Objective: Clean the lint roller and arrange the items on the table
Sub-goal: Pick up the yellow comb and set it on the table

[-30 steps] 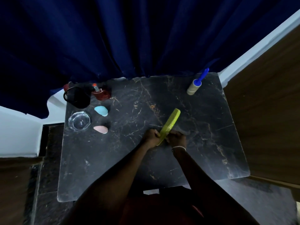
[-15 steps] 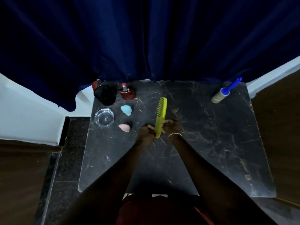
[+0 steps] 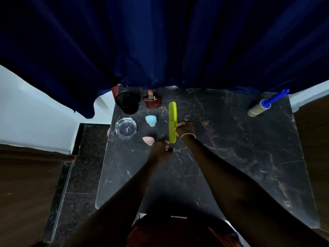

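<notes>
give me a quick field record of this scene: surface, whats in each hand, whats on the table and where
surface: dark marbled table, blue curtain behind
right hand: grips the green comb by its near part
left hand: just below the comb's near end; contact unclear
far left group: black cup, red perfume bottle, glass ashtray, blue sponge, pink sponge
far right corner: lint roller, lying down, blue handle pointing away
</notes>
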